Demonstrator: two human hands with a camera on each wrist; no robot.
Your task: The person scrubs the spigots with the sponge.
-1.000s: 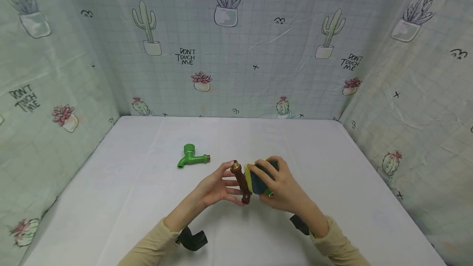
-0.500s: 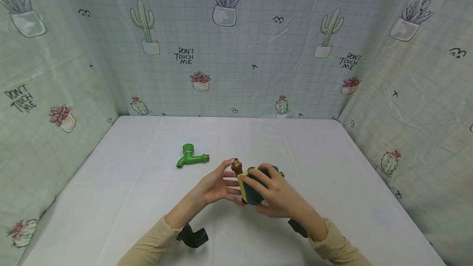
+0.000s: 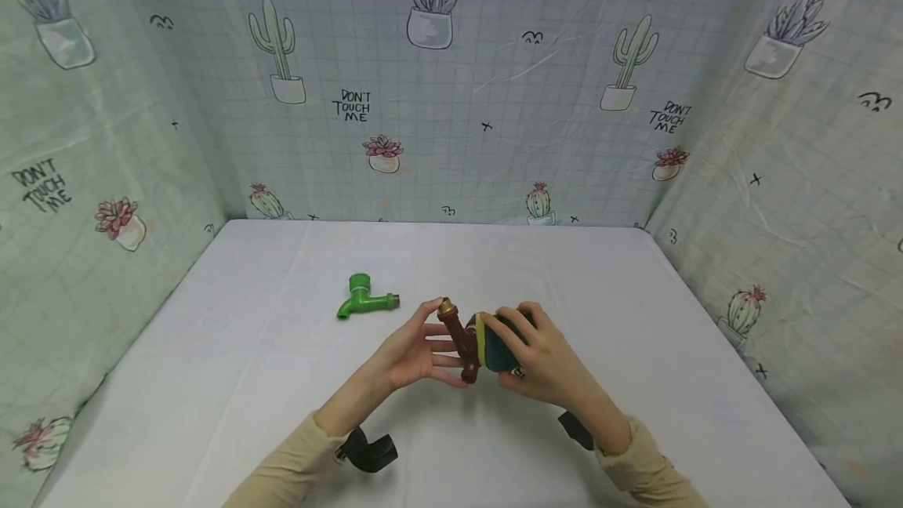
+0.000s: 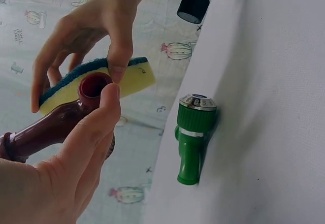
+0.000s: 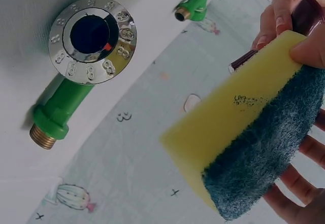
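Note:
My left hand [image 3: 409, 355] holds a brown tap [image 3: 460, 342] above the table, thumb by its brass threaded end and fingers spread behind it. My right hand [image 3: 546, 355] grips a sponge [image 3: 499, 345], yellow with a dark blue-green scouring side. The sponge's yellow face is turned toward the tap and right up against it in the head view. In the left wrist view, the tap's open spout [image 4: 95, 86] overlaps the sponge. Below my right hand is a green tap [image 5: 56, 107] with a chrome cap, mostly hidden by that hand in the head view.
Another green tap [image 3: 367, 300] lies on the white table [image 3: 282, 351], farther back and to the left. Patterned cloth [image 3: 451, 155] walls in the back and sides. A black device [image 3: 370, 453] is worn at each wrist.
The sponge has swept left across the brown tap, then back right, uncovering it. The brown tap has turned a little in my left hand, showing its side branch. The back green tap stays put.

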